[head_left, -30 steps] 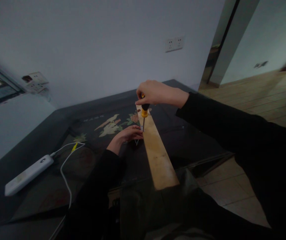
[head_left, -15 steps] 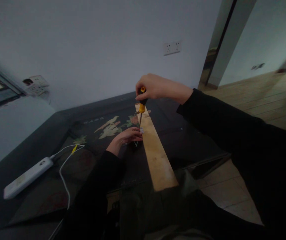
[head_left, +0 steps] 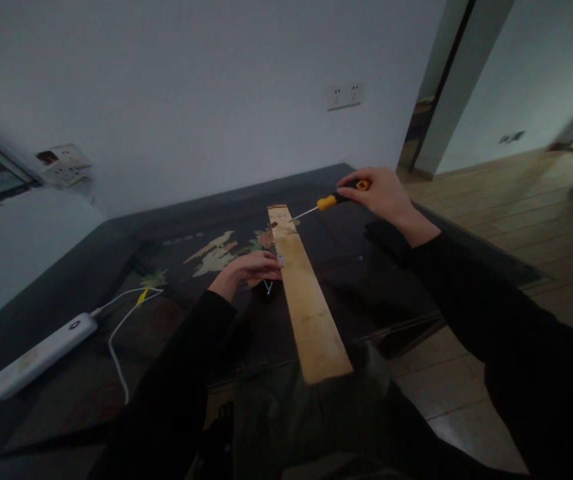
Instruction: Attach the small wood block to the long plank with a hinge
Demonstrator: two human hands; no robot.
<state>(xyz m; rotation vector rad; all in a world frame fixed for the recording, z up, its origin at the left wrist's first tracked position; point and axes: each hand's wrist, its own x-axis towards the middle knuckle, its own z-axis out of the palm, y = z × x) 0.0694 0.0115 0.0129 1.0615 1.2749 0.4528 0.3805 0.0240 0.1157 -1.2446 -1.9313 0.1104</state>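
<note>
A long, narrow wooden board [head_left: 311, 310] runs away from me, its near end above my lap and its far part over the dark table. At the board's left edge, my left hand [head_left: 253, 268] is closed, fingertips against a small shiny metal plate [head_left: 280, 261] whose exact kind is too small to make out. My right hand [head_left: 379, 195] grips a screwdriver [head_left: 327, 201] by its black and yellow handle. The screwdriver is tilted, its shaft pointing left toward the board's far part. Whether the tip touches the wood, I cannot tell.
The glossy dark table [head_left: 151, 373] carries a bird-and-flower picture. On its left lie a white power strip [head_left: 43, 357] and a white cable [head_left: 116, 347] with a yellow tag. Behind rises a wall with sockets [head_left: 345, 97]. Tiled floor [head_left: 496, 220] lies to the right.
My right hand has lifted the screwdriver off the metal plate and swung right, turning it from upright to nearly level. My left hand stays at the board's edge.
</note>
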